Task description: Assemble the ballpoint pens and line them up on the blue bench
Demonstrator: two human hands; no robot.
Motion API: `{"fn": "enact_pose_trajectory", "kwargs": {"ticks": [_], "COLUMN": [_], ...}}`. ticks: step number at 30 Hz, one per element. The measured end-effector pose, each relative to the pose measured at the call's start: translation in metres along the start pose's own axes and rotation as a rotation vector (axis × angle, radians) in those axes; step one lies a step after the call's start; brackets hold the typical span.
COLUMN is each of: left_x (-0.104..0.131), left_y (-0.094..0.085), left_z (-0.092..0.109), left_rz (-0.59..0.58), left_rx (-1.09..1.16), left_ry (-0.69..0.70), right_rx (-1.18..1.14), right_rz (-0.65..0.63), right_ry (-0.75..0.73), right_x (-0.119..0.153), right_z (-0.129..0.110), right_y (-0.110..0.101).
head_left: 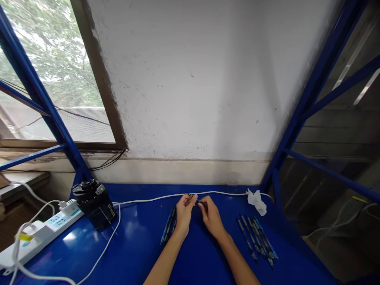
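Hands point(184, 213) point(211, 217): pinching slim dark item point(199, 200) | pens point(261, 238): 2 groups, flanking hands

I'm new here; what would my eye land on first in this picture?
Probably the left hand, pinching something small and dark midway along the blue table, with the right hand close beside it. Next, the black bottle at the left, near a white power strip, then the cluster of pens at the right, nearer than a crumpled white tissue.
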State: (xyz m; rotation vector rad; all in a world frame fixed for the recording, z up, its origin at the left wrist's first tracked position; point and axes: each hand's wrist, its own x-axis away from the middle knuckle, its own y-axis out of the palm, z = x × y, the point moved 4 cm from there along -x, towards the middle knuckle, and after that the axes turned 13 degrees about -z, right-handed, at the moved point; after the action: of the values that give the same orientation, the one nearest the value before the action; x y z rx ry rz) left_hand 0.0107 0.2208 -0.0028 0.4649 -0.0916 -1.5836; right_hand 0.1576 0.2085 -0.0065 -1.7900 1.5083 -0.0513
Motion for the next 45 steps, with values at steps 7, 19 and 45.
{"fn": "enact_pose_trajectory", "kwargs": {"ticks": [7, 19, 45], "left_x": [0.000, -0.005, -0.009], "left_y": [0.002, -0.007, -0.021], "left_z": [0.005, 0.000, 0.003], "left_rz": [-0.058, -0.002, 0.072], "left_rx": [0.061, 0.036, 0.289], "left_ry": [-0.025, 0.011, 0.031], "right_rx": [0.024, 0.009, 0.127], "right_rz": [-0.063, -0.003, -0.032], "right_ry": [-0.023, 0.071, 0.046], "right_x": [-0.001, 0.001, -0.001], "right_z": [-0.009, 0.006, -0.004], "right_y": [-0.001, -0.002, -0.005]}}
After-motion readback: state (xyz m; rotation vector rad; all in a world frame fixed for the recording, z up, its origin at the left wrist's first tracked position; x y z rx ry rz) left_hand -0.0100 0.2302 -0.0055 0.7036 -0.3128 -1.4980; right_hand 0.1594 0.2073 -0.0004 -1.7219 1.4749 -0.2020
